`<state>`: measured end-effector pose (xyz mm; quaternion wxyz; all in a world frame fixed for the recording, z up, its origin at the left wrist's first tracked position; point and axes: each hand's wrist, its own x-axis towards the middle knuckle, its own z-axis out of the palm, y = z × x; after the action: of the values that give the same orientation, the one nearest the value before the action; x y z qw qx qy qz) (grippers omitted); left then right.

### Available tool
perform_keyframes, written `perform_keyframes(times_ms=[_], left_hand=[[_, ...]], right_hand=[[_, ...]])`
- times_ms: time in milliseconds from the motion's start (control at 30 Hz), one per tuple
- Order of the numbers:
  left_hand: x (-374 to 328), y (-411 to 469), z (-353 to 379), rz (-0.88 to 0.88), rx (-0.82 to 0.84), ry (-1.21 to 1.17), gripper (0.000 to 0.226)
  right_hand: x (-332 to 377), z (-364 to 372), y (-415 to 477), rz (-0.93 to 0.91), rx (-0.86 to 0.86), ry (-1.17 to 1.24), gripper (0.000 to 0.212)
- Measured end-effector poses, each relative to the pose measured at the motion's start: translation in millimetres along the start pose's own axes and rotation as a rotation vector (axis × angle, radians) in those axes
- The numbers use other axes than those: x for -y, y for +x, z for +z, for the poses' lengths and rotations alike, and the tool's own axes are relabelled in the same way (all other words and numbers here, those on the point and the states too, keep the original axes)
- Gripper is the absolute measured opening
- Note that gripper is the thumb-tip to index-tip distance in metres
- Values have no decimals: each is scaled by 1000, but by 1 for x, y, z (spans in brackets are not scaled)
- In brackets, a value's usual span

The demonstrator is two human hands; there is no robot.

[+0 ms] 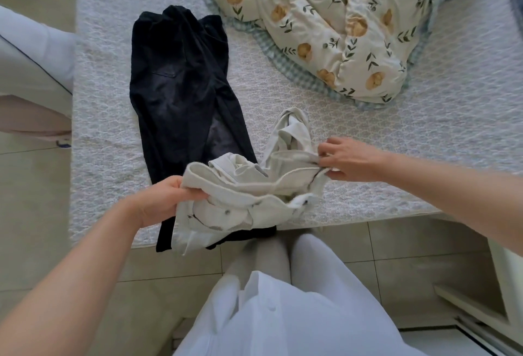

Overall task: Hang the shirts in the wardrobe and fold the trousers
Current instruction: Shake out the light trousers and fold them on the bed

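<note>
Cream-white trousers (249, 191) lie bunched at the near edge of the bed, waistband and button showing. My left hand (167, 197) grips the waistband at its left end. My right hand (351, 159) pinches the waistband at its right end. Black trousers (181, 87) lie spread flat on the bed to the left, their lower part partly under the cream pair and hanging over the bed's edge.
The bed (424, 152) has a white quilted cover. A floral duvet (339, 22) is heaped at the far right. A white piece of furniture (31, 53) stands left of the bed. Tiled floor (396, 256) lies in front, with a white frame (481, 316) at lower right.
</note>
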<state>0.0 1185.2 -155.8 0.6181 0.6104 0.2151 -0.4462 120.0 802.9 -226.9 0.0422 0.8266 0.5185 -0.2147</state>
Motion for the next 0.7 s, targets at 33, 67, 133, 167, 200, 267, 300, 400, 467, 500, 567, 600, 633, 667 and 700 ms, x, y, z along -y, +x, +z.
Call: perform_keyframes(times_ms=[33,67,133,167,200,267,300,400,467,500,567,600,633,667,700], left_hand=[[-1,2,-2,32,-68,-52,51],[-3,4,-3,64,-138,-103,39],[-8,10,-2,104,-247,-149,28],[-11,14,1,107,-279,-142,28],[-13,17,3,107,-298,-124,28],[-16,23,5,102,-319,-85,29],[-16,25,4,97,-339,-77,29],[-15,28,-2,103,-432,-115,25],[-15,27,-8,112,-483,-153,22],[-15,26,-11,111,-498,-162,21],[-15,24,-18,108,-502,-167,21],[-15,24,-20,108,-501,-168,21],[-15,23,-21,109,-505,-168,21],[-15,23,-22,110,-512,-170,21],[-15,24,-22,109,-520,-172,21]], right_hand=[[-3,1,-10,63,-110,-15,25],[-3,1,-20,125,-211,-30,22],[6,-2,-34,191,-305,-46,20],[14,-2,-38,162,-302,-44,21],[20,0,-40,106,-270,-24,20],[26,8,-38,6,-115,55,19],[27,12,-36,-11,-10,98,20],[21,18,-31,45,242,211,17],[16,21,-30,80,322,234,29],[14,22,-30,99,340,254,37],[12,29,-30,178,302,371,57],[12,33,-29,240,271,457,67],[12,36,-28,304,243,537,75],[11,39,-27,360,217,592,80],[11,40,-27,397,202,613,79]])
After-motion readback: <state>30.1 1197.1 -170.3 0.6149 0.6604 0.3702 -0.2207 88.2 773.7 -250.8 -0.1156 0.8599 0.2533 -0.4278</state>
